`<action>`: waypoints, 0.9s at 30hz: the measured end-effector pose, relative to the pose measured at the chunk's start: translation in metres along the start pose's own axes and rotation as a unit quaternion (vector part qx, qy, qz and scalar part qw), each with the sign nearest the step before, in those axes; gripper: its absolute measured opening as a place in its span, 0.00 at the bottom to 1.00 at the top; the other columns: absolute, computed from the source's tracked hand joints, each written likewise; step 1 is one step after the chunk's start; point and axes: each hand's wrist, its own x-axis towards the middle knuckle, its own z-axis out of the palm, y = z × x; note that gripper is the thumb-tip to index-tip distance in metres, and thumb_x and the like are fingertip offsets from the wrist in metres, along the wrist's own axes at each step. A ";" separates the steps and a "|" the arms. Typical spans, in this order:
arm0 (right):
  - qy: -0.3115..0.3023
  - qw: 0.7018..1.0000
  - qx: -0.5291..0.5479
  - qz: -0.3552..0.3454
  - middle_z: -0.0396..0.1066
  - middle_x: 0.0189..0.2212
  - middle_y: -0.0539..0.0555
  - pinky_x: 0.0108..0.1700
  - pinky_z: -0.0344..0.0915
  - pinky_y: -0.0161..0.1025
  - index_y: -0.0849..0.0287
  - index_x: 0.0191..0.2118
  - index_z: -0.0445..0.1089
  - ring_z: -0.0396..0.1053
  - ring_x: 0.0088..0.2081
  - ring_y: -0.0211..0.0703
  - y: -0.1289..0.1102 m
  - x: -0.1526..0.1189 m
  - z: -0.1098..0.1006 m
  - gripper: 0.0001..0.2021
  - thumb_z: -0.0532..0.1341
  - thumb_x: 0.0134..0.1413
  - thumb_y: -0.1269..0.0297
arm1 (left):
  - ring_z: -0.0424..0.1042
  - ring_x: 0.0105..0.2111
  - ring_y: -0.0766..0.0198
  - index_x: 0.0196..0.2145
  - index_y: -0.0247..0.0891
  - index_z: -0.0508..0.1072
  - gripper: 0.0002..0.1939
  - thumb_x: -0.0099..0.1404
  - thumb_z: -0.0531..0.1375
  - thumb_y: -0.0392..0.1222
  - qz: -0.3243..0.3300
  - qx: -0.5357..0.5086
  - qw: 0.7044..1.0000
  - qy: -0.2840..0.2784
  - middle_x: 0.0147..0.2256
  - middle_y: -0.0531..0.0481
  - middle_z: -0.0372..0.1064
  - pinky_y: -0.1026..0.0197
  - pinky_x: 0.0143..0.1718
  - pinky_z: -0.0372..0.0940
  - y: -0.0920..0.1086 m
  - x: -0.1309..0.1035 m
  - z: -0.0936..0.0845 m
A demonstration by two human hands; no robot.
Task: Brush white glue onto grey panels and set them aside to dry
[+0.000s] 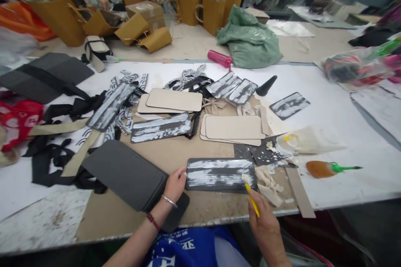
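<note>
Here, right hand point(266, 223) gripping yellow brush point(251, 198), left hand point(175, 183) pressed open-fingered on glue-streaked black panel point(219, 174).

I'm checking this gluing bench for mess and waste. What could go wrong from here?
1. The left hand holds the edge of the black panel that the yellow brush in the right hand is coating; fingers could pick up wet white glue.
2. Glue-coated pieces lie among loose black straps, which might stick to them.
</note>
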 end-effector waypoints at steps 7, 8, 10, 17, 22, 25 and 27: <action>0.015 1.000 -0.011 -0.017 0.69 0.41 0.59 0.43 0.68 0.43 0.59 0.51 0.60 0.69 0.41 0.45 0.001 0.003 0.000 0.15 0.48 0.61 0.63 | 0.69 0.27 0.62 0.34 0.32 0.72 0.14 0.50 0.54 0.39 -0.022 -0.025 0.999 0.002 0.24 0.50 0.70 0.60 0.32 0.65 -0.002 0.009 -0.003; 0.015 1.000 -0.011 -0.017 0.69 0.41 0.59 0.44 0.68 0.43 0.59 0.51 0.60 0.69 0.41 0.45 0.000 0.003 0.000 0.15 0.48 0.61 0.63 | 0.68 0.26 0.63 0.34 0.32 0.71 0.14 0.50 0.54 0.40 -0.020 -0.028 0.999 0.000 0.23 0.51 0.69 0.61 0.31 0.64 -0.001 0.009 -0.003; 0.013 1.000 -0.010 -0.017 0.69 0.41 0.59 0.45 0.67 0.43 0.59 0.51 0.59 0.69 0.41 0.45 0.000 0.003 -0.001 0.15 0.48 0.61 0.63 | 0.68 0.26 0.64 0.32 0.33 0.71 0.12 0.51 0.54 0.42 -0.013 -0.030 0.999 0.000 0.24 0.51 0.69 0.62 0.32 0.64 0.001 0.009 -0.002; 0.014 1.000 -0.011 -0.020 0.69 0.41 0.59 0.45 0.67 0.42 0.60 0.51 0.60 0.69 0.42 0.45 0.002 0.000 0.000 0.14 0.48 0.61 0.64 | 0.67 0.28 0.63 0.32 0.34 0.70 0.11 0.51 0.54 0.41 0.010 -0.022 1.000 0.000 0.26 0.50 0.68 0.60 0.34 0.63 0.007 0.010 -0.002; 0.022 0.999 -0.025 -0.032 0.69 0.41 0.59 0.44 0.67 0.41 0.59 0.51 0.60 0.69 0.41 0.45 0.002 0.001 0.001 0.15 0.48 0.61 0.62 | 0.66 0.29 0.63 0.43 0.33 0.70 0.19 0.53 0.52 0.37 0.074 0.062 0.995 -0.006 0.26 0.50 0.67 0.58 0.37 0.63 0.006 0.019 -0.004; 0.027 0.999 -0.023 -0.032 0.69 0.41 0.59 0.45 0.67 0.41 0.59 0.51 0.60 0.69 0.41 0.44 0.001 0.001 0.002 0.15 0.48 0.61 0.63 | 0.67 0.33 0.62 0.42 0.35 0.72 0.18 0.54 0.52 0.36 0.120 0.107 0.987 -0.002 0.31 0.47 0.68 0.57 0.41 0.63 0.005 0.023 -0.005; 0.025 0.999 -0.017 -0.027 0.69 0.41 0.59 0.46 0.66 0.42 0.59 0.51 0.60 0.69 0.41 0.44 0.000 0.000 0.002 0.15 0.49 0.61 0.63 | 0.67 0.34 0.61 0.42 0.36 0.72 0.18 0.56 0.51 0.37 0.153 0.131 0.980 -0.003 0.32 0.46 0.68 0.56 0.41 0.64 0.005 0.021 -0.006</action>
